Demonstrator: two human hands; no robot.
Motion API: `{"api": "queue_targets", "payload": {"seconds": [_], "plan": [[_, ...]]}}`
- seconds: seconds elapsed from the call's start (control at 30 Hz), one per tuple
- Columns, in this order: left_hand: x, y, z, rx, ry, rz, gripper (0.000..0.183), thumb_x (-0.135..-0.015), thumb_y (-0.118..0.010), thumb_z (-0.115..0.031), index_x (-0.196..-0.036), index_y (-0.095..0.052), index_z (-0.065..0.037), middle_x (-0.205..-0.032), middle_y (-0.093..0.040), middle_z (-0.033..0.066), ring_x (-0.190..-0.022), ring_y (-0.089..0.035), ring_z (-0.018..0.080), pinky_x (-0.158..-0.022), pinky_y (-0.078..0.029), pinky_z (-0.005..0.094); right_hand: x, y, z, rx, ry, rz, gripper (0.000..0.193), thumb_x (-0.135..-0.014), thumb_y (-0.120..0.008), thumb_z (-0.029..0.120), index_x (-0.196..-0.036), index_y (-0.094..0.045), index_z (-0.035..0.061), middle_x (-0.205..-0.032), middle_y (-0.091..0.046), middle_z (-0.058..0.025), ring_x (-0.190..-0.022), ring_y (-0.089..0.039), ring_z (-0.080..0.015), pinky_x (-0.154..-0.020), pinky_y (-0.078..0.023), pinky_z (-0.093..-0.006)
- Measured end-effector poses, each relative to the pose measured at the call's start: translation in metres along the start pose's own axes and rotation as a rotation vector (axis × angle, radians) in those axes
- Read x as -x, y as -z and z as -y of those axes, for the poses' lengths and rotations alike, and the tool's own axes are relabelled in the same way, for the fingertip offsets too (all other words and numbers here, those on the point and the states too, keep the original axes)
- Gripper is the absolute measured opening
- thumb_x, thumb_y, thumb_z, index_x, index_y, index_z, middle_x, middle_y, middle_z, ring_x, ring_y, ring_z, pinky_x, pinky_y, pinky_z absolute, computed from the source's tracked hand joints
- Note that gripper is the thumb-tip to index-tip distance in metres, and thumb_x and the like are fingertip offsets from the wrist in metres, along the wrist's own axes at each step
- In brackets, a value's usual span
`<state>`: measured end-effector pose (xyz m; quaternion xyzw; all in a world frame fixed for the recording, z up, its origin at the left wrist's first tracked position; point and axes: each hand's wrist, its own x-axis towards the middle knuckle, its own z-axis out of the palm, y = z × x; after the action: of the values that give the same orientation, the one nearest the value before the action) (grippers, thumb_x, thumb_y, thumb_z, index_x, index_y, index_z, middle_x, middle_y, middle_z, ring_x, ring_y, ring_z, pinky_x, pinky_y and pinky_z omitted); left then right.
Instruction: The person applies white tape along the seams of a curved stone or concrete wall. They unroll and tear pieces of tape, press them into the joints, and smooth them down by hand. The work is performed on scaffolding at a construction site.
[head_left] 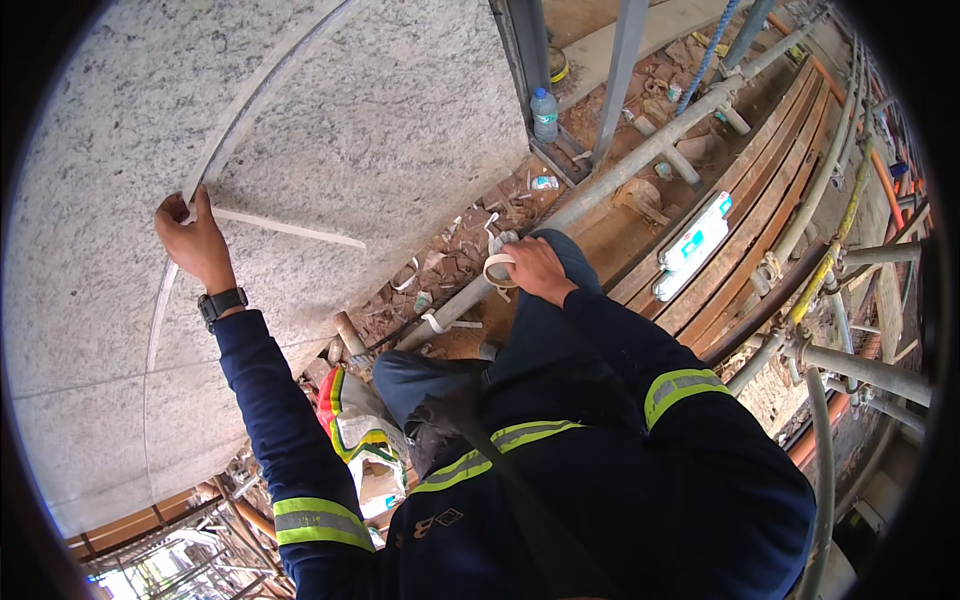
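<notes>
Against the speckled grey stone wall (360, 110), my left hand (195, 240) is at a long joint (240, 125) edged with pale tape. Its thumb and fingers pinch one end of a loose strip of masking tape (290, 229), which sticks out to the right across the stone. Lower down, my right hand (541, 270) grips a roll of masking tape (497, 272) near my knee. The far side of the roll is hidden by the fingers.
Wooden planks (740, 210) and scaffold pipes (640, 160) run along the right. Two white cartridges (692, 248) lie on the planks. A water bottle (544, 115) stands by a metal post. Rubble (440, 260) lines the wall's foot, with a colourful sack (362, 415) beside my leg.
</notes>
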<state>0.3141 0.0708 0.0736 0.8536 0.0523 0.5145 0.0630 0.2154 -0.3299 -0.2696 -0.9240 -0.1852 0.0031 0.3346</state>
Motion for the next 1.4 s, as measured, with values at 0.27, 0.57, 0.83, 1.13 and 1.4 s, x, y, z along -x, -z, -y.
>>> {"api": "queue_targets", "payload": {"seconds": [0.27, 0.57, 0.83, 1.13, 1.4], "plan": [[-0.009, -0.012, 0.014, 0.054, -0.021, 0.028, 0.026, -0.082, -0.080, -0.020, -0.099, -0.068, -0.005, -0.090, -0.064, 0.0104, -0.082, -0.062, 0.0269, -0.076, -0.050, 0.0394, -0.047, -0.009, 0.000, -0.595, -0.297, 0.067, 0.022, -0.090, -0.066, 0.015, -0.111, -0.067, 0.0090, -0.094, -0.070, -0.0164, -0.094, -0.066, -0.0367, -0.080, -0.050, -0.0446], [-0.013, 0.008, 0.010, 0.060, 0.016, 0.035, 0.019, -0.078, -0.074, -0.008, -0.092, -0.061, -0.007, -0.090, -0.059, 0.0134, -0.089, -0.060, 0.0360, -0.076, -0.049, 0.0469, -0.216, 0.133, 0.283, 0.034, 0.856, -0.262, 0.032, -0.094, -0.055, 0.007, -0.125, -0.064, 0.0051, -0.097, -0.068, -0.0121, -0.093, -0.064, -0.0338, -0.081, -0.051, -0.0479], [-0.018, 0.022, 0.009, 0.023, -0.003, 0.105, 0.010, -0.084, -0.066, -0.011, -0.092, -0.061, -0.007, -0.092, -0.062, 0.0135, -0.087, -0.064, 0.0376, -0.073, -0.052, 0.0478, -0.261, 0.128, 0.346, 0.452, 0.808, -0.337, 0.069, -0.091, -0.059, 0.020, -0.156, -0.037, 0.0133, -0.076, -0.068, -0.0106, -0.069, -0.067, -0.0282, -0.063, -0.052, -0.0422], [-0.029, 0.016, 0.028, 0.733, 0.725, 0.186, 0.037, -0.079, -0.080, -0.026, -0.105, -0.064, -0.005, -0.087, -0.071, 0.0135, -0.073, -0.070, 0.0285, -0.067, -0.054, 0.0381, -0.265, 0.124, 0.354, 0.627, 0.712, -0.202, 0.072, -0.093, -0.058, 0.022, -0.159, -0.032, 0.0144, -0.071, -0.070, -0.0066, -0.065, -0.070, -0.0243, -0.059, -0.053, -0.0401], [-0.030, 0.014, 0.027, 0.301, 0.365, 0.337, 0.026, -0.086, -0.069, -0.027, -0.095, -0.073, -0.003, -0.084, -0.072, 0.0184, -0.079, -0.070, 0.0356, -0.070, -0.054, 0.0431, -0.276, 0.131, 0.341, 0.569, 0.824, -0.327, 0.075, -0.093, -0.061, 0.025, -0.160, -0.029, 0.0129, -0.064, -0.066, -0.0084, -0.056, -0.066, -0.0259, -0.052, -0.049, -0.0404]]}}
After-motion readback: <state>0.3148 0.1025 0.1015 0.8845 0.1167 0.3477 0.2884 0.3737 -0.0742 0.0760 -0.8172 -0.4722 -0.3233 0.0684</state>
